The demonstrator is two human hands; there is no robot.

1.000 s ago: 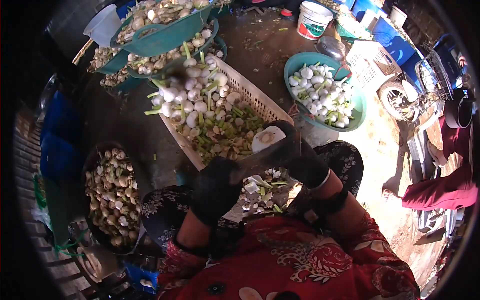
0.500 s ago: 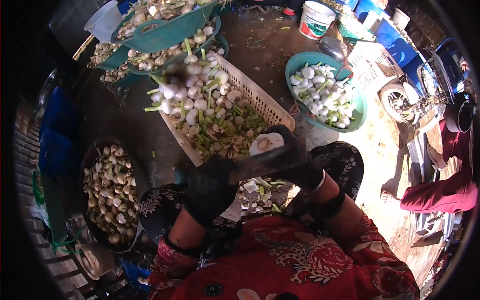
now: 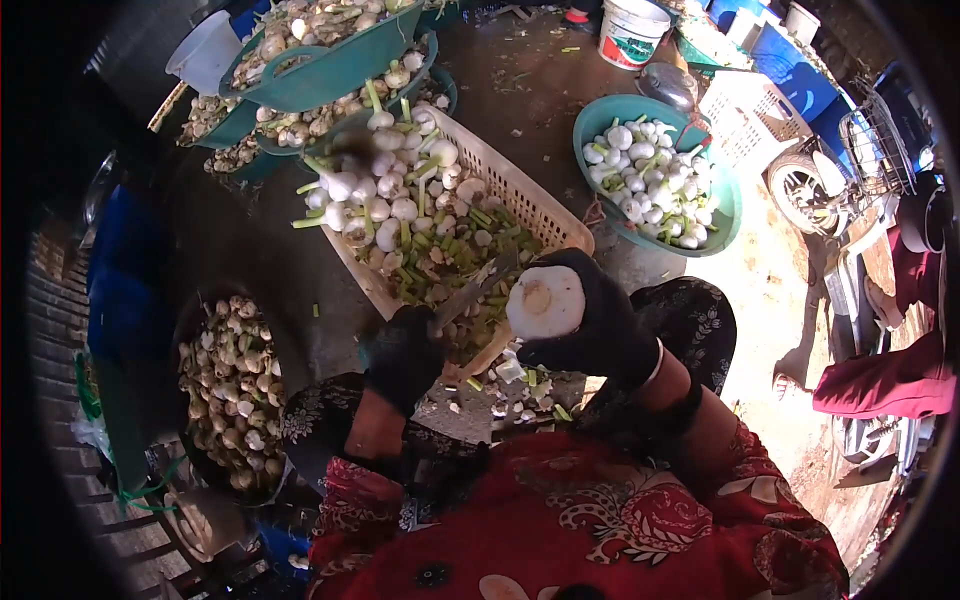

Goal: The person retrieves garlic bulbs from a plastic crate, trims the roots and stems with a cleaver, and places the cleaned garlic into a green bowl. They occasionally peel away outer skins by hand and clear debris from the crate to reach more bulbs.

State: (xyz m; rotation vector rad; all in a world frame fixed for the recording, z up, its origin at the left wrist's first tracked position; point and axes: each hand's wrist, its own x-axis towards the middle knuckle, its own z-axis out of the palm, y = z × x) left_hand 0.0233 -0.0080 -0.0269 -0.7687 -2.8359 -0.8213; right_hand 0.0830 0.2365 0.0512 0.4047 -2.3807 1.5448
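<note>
My right hand (image 3: 600,325), in a black glove, has its fingers wrapped round a large white garlic bulb (image 3: 545,302). The bulb's pale, flat root face is turned up toward me. In my left hand (image 3: 403,355), also gloved in black, is a knife (image 3: 474,292), its blade slanting up and right, just left of the bulb and apart from it. Both hands are over the near end of a beige slatted crate (image 3: 515,190). Garlic bulbs with green stems (image 3: 385,190) are heaped at its far end; cut stems and root trimmings (image 3: 450,255) lie nearer me.
At the right a teal basin (image 3: 733,205) holds clean white bulbs. A dark tub of unpeeled-looking garlic (image 3: 232,390) stands at my left. Stacked teal basins (image 3: 345,75) fill the far left; a white bucket (image 3: 634,32) stands far off. A two-wheeler (image 3: 805,195) is parked at right.
The knife has swung left and away from the bulb, which its blade partly covered before. My left hand has shifted a little left; the bulb's root face now shows fully.
</note>
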